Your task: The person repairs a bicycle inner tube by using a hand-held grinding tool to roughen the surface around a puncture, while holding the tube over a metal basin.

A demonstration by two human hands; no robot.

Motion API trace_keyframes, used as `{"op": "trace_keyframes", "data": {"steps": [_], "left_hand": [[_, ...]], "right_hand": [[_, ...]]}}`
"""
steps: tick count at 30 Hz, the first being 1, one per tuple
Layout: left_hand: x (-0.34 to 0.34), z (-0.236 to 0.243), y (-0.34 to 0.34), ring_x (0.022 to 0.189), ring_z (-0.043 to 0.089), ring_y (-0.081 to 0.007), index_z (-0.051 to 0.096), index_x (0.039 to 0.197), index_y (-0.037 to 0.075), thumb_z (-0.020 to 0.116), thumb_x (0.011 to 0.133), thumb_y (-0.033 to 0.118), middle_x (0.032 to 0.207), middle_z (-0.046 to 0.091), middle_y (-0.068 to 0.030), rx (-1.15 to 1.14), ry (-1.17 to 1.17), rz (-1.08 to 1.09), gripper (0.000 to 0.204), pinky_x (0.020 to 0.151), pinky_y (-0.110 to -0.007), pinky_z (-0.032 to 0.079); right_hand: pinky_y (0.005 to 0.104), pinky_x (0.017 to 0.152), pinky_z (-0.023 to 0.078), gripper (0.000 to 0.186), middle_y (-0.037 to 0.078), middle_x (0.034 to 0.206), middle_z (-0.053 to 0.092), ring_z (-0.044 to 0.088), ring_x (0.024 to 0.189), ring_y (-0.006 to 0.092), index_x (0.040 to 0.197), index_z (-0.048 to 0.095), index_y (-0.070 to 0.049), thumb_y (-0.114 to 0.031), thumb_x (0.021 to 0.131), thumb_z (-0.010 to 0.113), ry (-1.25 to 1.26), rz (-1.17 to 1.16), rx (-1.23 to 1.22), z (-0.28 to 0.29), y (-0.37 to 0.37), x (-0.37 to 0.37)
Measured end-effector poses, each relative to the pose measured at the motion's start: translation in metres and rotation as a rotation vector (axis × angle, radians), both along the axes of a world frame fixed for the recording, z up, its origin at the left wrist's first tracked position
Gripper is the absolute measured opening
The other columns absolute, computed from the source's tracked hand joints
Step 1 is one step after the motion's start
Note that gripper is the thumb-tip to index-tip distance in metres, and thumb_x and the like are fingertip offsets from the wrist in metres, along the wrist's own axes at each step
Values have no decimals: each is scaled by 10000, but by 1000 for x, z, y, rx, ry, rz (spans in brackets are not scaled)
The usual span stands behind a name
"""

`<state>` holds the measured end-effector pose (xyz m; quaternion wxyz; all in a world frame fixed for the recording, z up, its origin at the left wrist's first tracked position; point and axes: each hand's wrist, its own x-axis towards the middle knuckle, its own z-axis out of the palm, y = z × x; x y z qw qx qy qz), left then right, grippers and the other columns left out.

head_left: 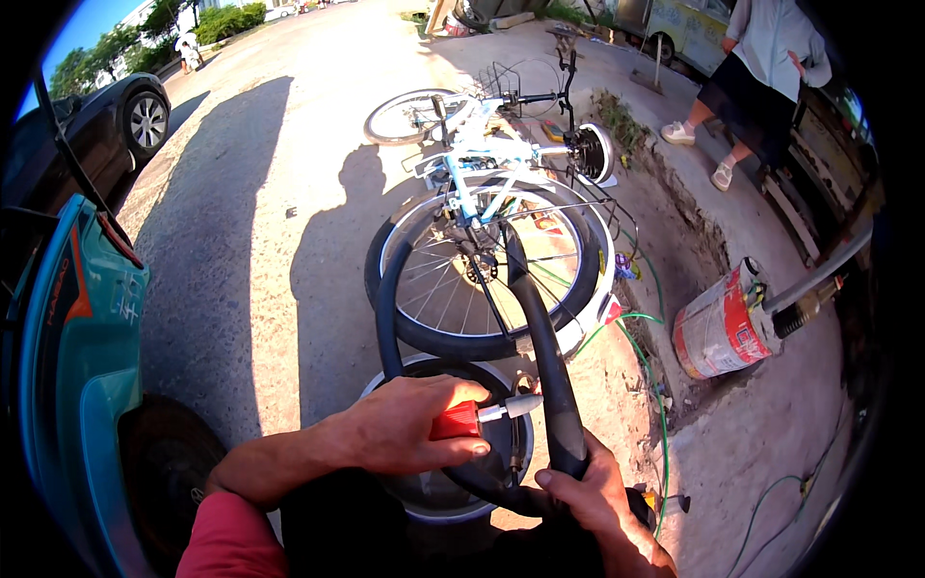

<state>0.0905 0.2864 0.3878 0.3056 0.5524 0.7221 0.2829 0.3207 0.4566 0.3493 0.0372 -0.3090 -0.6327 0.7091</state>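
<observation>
My left hand (pixel 395 424) is closed around a red-handled tool (pixel 458 421) with a silver shank and a grey tapered tip. That tip is beside a black inner tube (pixel 544 352), near its upright right-hand stretch. Fingers wrapped around the tube, my right hand (pixel 602 491) grips it lower down. The tube runs in a loop from the bicycle's wheel (pixel 432 332) down over a round basin (pixel 445 518) between my legs. The light blue bicycle (pixel 461 188) lies on its side on the ground, its spoked wheel toward me.
A teal vehicle (pixel 92 356) stands close at left, a dark car (pixel 145 120) beyond it. A red and white bucket (pixel 723 328) leans at right. A green hose (pixel 660 414) trails along the ground. Another person (pixel 752 87) stands at upper right near a broken concrete edge.
</observation>
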Motion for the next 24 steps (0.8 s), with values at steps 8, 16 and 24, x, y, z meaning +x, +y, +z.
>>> {"op": "trace_keyframes", "data": {"steps": [8,16,24], "left_hand": [[4,-6,0,978,706,-345,597,1303,18,801,861,387,1067,703,-173,76,50,31,611,854,-405,545],[-20,-25,7,754,682,-135,598,1278,-16,678,958,215,1003,699,-87,158,-639,409,403,684,-273,551],[-3,-7,-7,840,696,-222,620,1220,-5,830,815,312,982,710,-131,244,-237,183,556,771,-330,544]], "right_hand": [[293,819,536,524,48,1013,663,630,899,114,1290,550,9,-61,824,779,14,-35,-96,6,1,3],[279,793,531,486,32,1011,662,627,873,105,1266,572,-14,-34,821,767,47,-63,-102,1,-8,6],[299,966,464,640,29,1162,622,564,1085,115,1400,502,-7,-10,816,764,283,109,47,8,26,-16]]}}
